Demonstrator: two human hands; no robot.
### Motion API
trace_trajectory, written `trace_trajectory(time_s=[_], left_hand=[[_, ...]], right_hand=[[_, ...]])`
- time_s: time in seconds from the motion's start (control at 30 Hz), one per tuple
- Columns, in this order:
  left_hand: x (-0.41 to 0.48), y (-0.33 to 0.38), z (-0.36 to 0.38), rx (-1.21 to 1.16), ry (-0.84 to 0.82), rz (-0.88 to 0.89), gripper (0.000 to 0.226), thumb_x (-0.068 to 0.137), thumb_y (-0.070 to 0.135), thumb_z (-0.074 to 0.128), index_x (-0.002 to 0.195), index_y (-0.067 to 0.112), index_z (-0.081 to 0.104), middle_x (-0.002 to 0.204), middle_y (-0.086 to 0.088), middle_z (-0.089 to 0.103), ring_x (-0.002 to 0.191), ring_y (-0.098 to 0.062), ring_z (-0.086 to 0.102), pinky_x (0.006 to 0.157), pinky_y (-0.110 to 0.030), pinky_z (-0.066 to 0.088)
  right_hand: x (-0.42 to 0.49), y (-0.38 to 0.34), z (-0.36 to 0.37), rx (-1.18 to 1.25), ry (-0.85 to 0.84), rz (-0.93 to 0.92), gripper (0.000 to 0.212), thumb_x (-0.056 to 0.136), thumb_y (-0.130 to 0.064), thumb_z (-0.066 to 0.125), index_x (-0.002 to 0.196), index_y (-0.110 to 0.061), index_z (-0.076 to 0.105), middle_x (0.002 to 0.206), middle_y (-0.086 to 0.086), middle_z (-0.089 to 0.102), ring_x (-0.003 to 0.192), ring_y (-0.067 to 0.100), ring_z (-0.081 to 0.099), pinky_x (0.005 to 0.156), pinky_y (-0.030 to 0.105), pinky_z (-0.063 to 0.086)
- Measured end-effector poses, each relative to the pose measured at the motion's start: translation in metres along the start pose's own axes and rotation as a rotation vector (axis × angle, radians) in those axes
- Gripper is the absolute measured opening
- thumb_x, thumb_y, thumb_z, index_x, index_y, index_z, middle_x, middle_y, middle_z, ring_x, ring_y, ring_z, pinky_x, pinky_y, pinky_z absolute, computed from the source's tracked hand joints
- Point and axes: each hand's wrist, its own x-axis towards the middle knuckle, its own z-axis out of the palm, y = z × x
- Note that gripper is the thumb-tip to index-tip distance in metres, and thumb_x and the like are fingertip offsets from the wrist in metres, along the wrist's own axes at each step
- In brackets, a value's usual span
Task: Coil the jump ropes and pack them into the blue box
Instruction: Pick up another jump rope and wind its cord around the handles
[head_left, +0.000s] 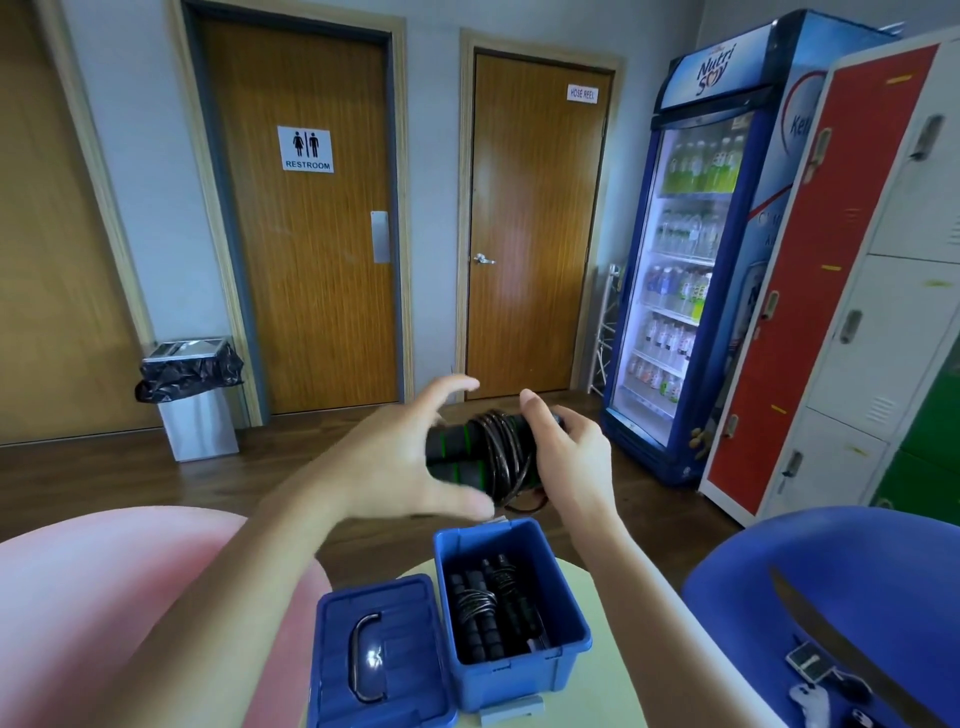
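A coiled jump rope (483, 457) with black foam handles, green rings and dark cord wound round them is held in the air above the blue box (566, 613). My right hand (571, 452) grips its right end. My left hand (400, 457) is spread with fingers apart at the left end of the handles, thumb below and fingers above; it looks blurred. The blue box stands open on a pale round table (613, 670) and holds two coiled black jump ropes (488, 603). Its blue lid (374, 660) with a handle lies to the left of the box.
A pink seat (104, 597) is at lower left and a blue chair (841, 582) with keys on it at lower right. Ahead are two wooden doors, a bin (195, 395), a drinks fridge (701, 260) and lockers (857, 260).
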Motion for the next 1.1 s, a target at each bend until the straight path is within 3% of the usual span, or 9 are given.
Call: trace_trajectory(time_s=[0.17,0.3,0.37,0.43,0.6,0.67,0.77,0.93,1.1], left_hand=[[-0.001,-0.011,0.002,-0.708,0.397,-0.135,0.011,0.081,0.028,0.072,0.092,0.029,0.074,0.093,0.015,0.072,0.098,0.003,0.060,0.078,-0.016,0.037],[0.003,-0.007,0.028,-0.597,0.762,-0.236,0.022,0.091,0.028,0.059,0.079,0.015,0.072,0.077,0.012,0.067,0.070,0.010,0.054,0.063,-0.010,0.034],[-0.001,-0.005,0.036,-0.410,0.877,-0.166,0.029,0.091,0.030,0.060,0.069,0.011,0.066,0.057,0.006,0.058,0.055,0.003,0.053,0.052,-0.009,0.035],[-0.003,-0.005,0.041,-0.305,0.956,-0.069,0.030,0.090,0.026,0.062,0.064,0.012,0.062,0.048,0.010,0.050,0.050,-0.001,0.052,0.049,-0.010,0.034],[-0.001,-0.011,0.045,-0.209,0.983,0.102,0.025,0.088,0.024,0.065,0.067,0.011,0.064,0.051,0.011,0.052,0.053,-0.003,0.053,0.050,-0.008,0.032],[0.000,-0.011,0.043,-0.223,0.958,0.169,0.025,0.088,0.029,0.061,0.070,0.012,0.065,0.055,0.011,0.055,0.055,-0.002,0.054,0.050,-0.008,0.032],[0.002,-0.009,0.035,-0.233,0.942,0.231,0.023,0.089,0.031,0.060,0.075,0.015,0.066,0.062,0.011,0.061,0.063,-0.005,0.058,0.052,-0.010,0.037],[0.003,0.006,0.027,-0.518,0.924,-0.025,0.017,0.085,0.031,0.068,0.076,0.017,0.068,0.069,0.012,0.062,0.072,0.004,0.058,0.062,-0.008,0.039],[0.007,0.019,0.019,-0.585,0.892,-0.123,0.055,0.086,0.033,0.066,0.035,0.024,0.048,0.038,0.012,0.041,0.049,-0.003,0.045,0.061,-0.021,0.031]], right_hand=[[-0.002,0.002,0.002,0.032,0.064,-0.079,0.046,0.094,-0.044,0.049,0.060,-0.014,0.046,0.047,-0.011,0.039,0.044,0.003,0.033,0.043,0.014,0.029],[0.002,0.005,0.006,0.038,-0.073,0.024,0.056,0.091,-0.058,0.045,0.093,-0.004,0.059,0.081,0.003,0.059,0.077,0.010,0.053,0.070,0.023,0.043],[0.006,0.007,0.009,0.121,-0.143,0.194,0.076,0.071,-0.078,0.048,0.117,-0.019,0.060,0.112,0.000,0.064,0.106,0.016,0.057,0.097,0.036,0.045],[0.005,0.008,0.013,0.211,-0.157,0.304,0.093,0.052,-0.085,0.054,0.127,-0.031,0.056,0.129,-0.002,0.060,0.119,0.021,0.056,0.104,0.048,0.043],[0.001,0.016,0.015,0.229,-0.043,0.266,0.063,0.071,-0.067,0.055,0.110,-0.018,0.063,0.103,0.003,0.067,0.096,0.020,0.063,0.093,0.042,0.051],[0.001,0.014,0.014,0.228,-0.024,0.218,0.042,0.086,-0.053,0.053,0.091,-0.012,0.062,0.076,0.004,0.058,0.075,0.021,0.054,0.075,0.040,0.049],[0.001,0.006,0.013,0.215,0.008,0.125,0.036,0.094,-0.041,0.050,0.081,-0.008,0.056,0.064,0.002,0.045,0.063,0.016,0.044,0.061,0.029,0.041],[-0.005,-0.018,0.005,0.193,0.067,-0.140,0.031,0.095,-0.035,0.053,0.082,-0.008,0.057,0.059,-0.004,0.043,0.055,0.007,0.039,0.052,0.019,0.035],[-0.010,-0.030,-0.003,0.067,0.010,-0.189,0.038,0.094,-0.045,0.050,0.069,-0.016,0.047,0.048,-0.012,0.036,0.046,0.004,0.031,0.043,0.011,0.028]])
